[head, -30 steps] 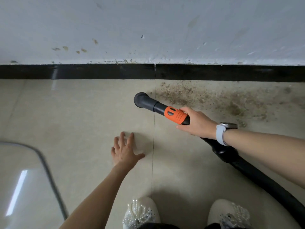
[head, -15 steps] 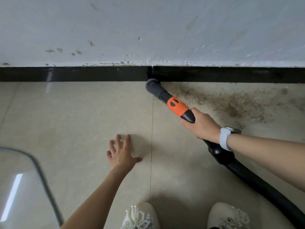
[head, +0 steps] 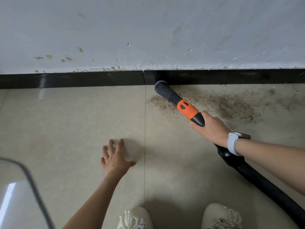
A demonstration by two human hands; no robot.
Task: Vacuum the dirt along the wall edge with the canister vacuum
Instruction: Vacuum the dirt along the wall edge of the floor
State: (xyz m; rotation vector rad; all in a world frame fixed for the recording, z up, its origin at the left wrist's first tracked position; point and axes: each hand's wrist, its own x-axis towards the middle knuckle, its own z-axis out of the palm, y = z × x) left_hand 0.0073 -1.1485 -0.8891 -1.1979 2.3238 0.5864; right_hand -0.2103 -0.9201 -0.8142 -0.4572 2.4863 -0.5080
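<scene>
While right hand (head: 212,129) grips the nozzle (head: 175,98) touching baseboard (head: 82,79) beside dirt (head: 231,104), left hand (head: 116,158) lies spread.

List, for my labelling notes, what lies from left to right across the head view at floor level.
Curved glossy white object with a grey rim → open left hand flat on the beige tile → black vacuum nozzle with orange grip → right hand holding it → brown dirt patch.
</scene>
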